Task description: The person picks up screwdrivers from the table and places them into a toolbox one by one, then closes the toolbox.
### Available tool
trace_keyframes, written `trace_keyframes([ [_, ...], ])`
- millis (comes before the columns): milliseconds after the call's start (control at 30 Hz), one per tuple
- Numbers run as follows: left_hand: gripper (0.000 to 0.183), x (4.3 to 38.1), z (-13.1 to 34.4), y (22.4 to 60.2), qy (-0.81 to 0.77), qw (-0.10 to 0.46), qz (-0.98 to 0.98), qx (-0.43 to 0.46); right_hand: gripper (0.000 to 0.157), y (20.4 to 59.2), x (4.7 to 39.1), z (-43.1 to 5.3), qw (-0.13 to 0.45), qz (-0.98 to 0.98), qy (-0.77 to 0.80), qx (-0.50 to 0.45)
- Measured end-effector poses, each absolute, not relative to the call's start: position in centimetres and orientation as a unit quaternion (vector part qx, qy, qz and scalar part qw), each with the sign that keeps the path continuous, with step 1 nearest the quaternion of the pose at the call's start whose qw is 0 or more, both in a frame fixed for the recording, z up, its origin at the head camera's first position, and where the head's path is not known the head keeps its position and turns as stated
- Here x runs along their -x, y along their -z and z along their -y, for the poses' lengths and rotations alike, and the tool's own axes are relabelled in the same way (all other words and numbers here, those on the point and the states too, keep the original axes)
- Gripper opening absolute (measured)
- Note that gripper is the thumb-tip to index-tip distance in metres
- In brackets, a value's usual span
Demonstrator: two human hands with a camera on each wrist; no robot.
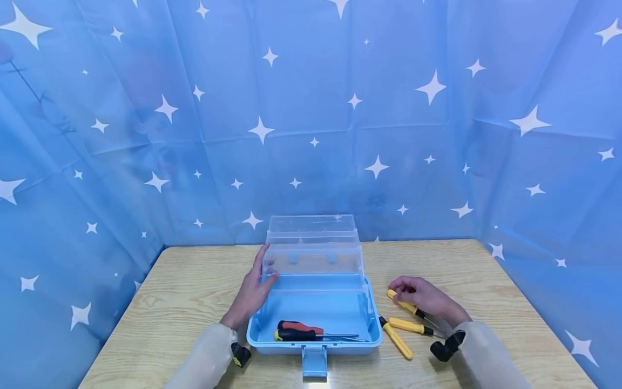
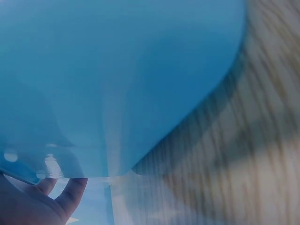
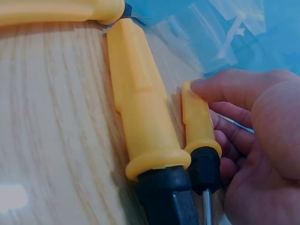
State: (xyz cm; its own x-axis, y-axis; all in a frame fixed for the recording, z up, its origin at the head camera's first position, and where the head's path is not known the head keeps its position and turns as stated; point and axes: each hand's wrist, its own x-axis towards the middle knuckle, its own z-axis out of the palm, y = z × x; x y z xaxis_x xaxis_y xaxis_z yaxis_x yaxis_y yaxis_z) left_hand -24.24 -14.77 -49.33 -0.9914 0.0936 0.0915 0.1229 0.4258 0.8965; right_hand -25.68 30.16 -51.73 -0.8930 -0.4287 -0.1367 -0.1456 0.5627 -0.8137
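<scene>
A light blue toolbox stands on the table with its clear lid raised. My left hand holds the left side of the lid, thumb in front and fingers at its edge. In the left wrist view the toolbox wall hides much of that hand. Right of the box, my right hand pinches the handle of a yellow screwdriver with black collar, thumb near its end. Two more yellow-handled screwdrivers, one near the hand and one by the box, lie on the table.
Inside the toolbox, along the front wall, lie a red-and-black screwdriver and a black-and-yellow one. The front latch hangs down toward the table's near side. A blue star-patterned curtain surrounds the wooden table.
</scene>
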Motion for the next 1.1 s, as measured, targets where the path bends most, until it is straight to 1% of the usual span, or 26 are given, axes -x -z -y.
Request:
trace_keyframes([
  [300,0.069,24.3,14.8,49.4,0.534,0.015,0.844,0.056,0.027,51.1,25.5,-29.8,0.144,-0.882,0.416,0.167],
  [500,0.07,24.5,14.8,49.5,0.533,0.017,0.843,0.064,0.024,50.9,25.5,-29.6,0.127,-0.901,0.388,0.149],
  [633,0.071,24.5,14.7,49.5,0.535,0.016,0.842,0.066,0.023,51.0,25.5,-29.6,0.124,-0.904,0.388,0.134],
  [867,0.07,24.5,14.7,49.5,0.529,0.02,0.846,0.064,0.025,50.7,25.5,-30.0,0.117,-0.898,0.396,0.151],
  [1100,0.071,24.4,14.7,49.6,0.531,0.019,0.845,0.063,0.028,50.3,25.4,-30.1,0.116,-0.897,0.401,0.148],
])
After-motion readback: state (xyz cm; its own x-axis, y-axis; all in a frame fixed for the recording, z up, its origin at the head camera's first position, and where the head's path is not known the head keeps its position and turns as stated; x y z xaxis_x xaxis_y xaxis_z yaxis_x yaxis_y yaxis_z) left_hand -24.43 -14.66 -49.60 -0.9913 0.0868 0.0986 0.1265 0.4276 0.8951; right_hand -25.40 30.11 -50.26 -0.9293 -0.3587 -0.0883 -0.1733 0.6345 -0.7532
